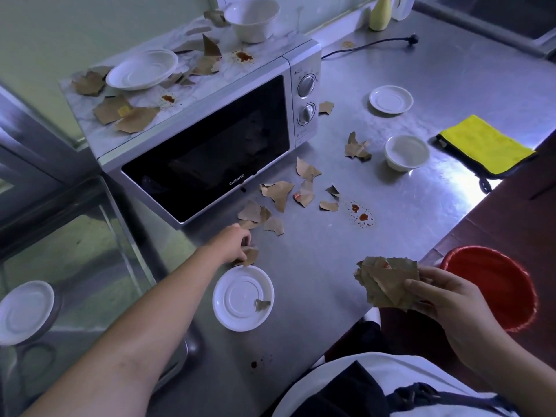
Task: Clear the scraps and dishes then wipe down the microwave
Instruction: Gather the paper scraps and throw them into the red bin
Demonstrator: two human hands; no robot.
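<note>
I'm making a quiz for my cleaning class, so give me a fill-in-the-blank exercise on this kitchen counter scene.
1. The right hand holds a bunch of brown paper scraps near the ____ bin.
2. The left hand picks a scrap beside a white ____.
3. The folded cloth is ____ on top.
4. The microwave door is ____.

Answers: red; plate; yellow; closed

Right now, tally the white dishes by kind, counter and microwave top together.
Plates: 4
Bowls: 2
Total: 6 white dishes; one plate and one bowl sit on the microwave.
</note>
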